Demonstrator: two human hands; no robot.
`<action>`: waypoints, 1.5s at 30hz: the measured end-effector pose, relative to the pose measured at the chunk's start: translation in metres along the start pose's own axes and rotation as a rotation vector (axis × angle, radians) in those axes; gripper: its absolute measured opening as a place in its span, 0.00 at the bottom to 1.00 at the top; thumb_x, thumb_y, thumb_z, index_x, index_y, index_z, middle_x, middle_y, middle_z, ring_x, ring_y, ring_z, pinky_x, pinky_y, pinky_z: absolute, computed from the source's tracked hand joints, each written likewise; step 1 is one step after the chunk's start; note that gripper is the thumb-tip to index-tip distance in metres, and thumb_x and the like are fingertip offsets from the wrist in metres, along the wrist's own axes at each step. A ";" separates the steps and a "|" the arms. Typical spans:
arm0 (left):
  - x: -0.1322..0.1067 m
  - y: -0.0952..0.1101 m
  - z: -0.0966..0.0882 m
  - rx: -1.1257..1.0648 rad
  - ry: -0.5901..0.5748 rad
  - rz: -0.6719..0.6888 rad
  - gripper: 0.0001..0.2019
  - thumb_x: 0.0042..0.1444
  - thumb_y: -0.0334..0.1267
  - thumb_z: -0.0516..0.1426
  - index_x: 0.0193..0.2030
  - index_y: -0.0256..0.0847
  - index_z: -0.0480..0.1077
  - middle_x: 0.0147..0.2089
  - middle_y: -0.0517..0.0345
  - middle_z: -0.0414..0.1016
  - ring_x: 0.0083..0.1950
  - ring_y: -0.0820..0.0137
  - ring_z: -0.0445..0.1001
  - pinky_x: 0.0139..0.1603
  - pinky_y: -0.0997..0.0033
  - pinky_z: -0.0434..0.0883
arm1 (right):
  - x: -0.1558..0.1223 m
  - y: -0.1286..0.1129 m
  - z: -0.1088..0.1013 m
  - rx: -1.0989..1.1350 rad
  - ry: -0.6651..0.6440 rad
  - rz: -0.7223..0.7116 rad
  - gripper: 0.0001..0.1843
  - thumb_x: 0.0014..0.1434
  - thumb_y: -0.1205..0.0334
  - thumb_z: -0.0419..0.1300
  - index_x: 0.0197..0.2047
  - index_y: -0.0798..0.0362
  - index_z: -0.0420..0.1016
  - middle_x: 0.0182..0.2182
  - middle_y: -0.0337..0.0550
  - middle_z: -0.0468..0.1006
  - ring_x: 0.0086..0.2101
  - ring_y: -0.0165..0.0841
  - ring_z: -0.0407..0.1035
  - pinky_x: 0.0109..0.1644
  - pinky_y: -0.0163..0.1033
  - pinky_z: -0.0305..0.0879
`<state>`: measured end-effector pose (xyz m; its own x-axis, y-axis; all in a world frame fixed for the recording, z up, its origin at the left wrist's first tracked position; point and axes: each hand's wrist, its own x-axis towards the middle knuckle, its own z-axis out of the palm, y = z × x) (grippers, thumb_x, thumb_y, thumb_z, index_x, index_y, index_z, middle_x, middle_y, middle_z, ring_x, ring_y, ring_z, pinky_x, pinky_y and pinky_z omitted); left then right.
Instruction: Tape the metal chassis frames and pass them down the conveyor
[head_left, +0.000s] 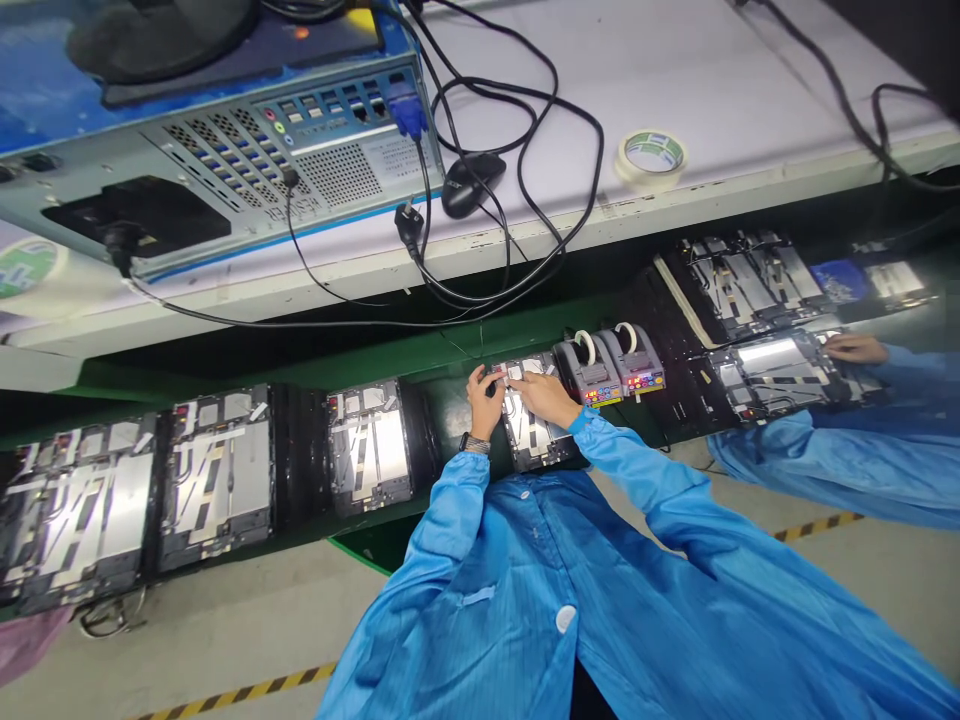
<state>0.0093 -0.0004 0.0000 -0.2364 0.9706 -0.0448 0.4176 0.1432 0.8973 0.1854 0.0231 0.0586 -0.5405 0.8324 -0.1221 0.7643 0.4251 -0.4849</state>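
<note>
An opened tablet with its silver battery and ribbon cables exposed lies on the dark green bench before me. At its upper left edge, the thumb and fingers of my left hand are curled together. My right hand reaches over the tablet's upper part, its fingertips closed together close to those of the left. Whatever small thing is between the fingertips is too small to make out. Just right of the tablet stand two grey tape dispensers with lit red displays, each holding a roll of pale tape.
More opened tablets lie along the bench to the left. At the right, a co-worker's hand touches another opened tablet. The white shelf above carries a computer case, black cables, a mouse and a tape roll.
</note>
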 end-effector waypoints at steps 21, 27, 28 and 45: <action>0.015 0.014 -0.016 -0.060 -0.131 0.144 0.20 0.53 0.32 0.66 0.54 0.47 0.74 0.64 0.47 0.66 0.70 0.56 0.63 0.72 0.49 0.58 | -0.076 0.037 0.029 0.257 0.507 0.441 0.29 0.66 0.53 0.53 0.66 0.57 0.70 0.55 0.61 0.74 0.57 0.52 0.66 0.64 0.59 0.61; -0.068 0.002 0.009 -0.175 -0.182 -0.122 0.44 0.57 0.46 0.64 0.75 0.39 0.50 0.76 0.37 0.51 0.79 0.53 0.47 0.79 0.49 0.44 | -0.102 0.050 0.075 0.514 0.448 0.458 0.35 0.64 0.43 0.57 0.68 0.54 0.69 0.63 0.55 0.71 0.64 0.46 0.63 0.71 0.55 0.55; -0.080 0.002 0.013 -0.172 -0.225 -0.175 0.48 0.56 0.48 0.65 0.77 0.38 0.46 0.78 0.36 0.45 0.80 0.52 0.42 0.79 0.50 0.42 | -0.102 0.048 0.076 0.518 0.456 0.462 0.36 0.64 0.43 0.57 0.69 0.55 0.69 0.65 0.55 0.70 0.65 0.46 0.61 0.72 0.55 0.54; -0.114 0.014 -0.213 0.138 0.131 -0.272 0.37 0.61 0.53 0.60 0.73 0.41 0.58 0.71 0.43 0.65 0.74 0.54 0.62 0.75 0.54 0.58 | -0.051 -0.150 0.060 1.042 -0.078 0.052 0.53 0.60 0.51 0.67 0.79 0.47 0.42 0.76 0.46 0.51 0.71 0.43 0.52 0.75 0.50 0.47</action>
<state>-0.1444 -0.1503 0.1113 -0.4628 0.8612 -0.2100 0.4362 0.4275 0.7918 0.0771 -0.1051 0.0858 -0.5648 0.8001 -0.2020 0.1254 -0.1587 -0.9793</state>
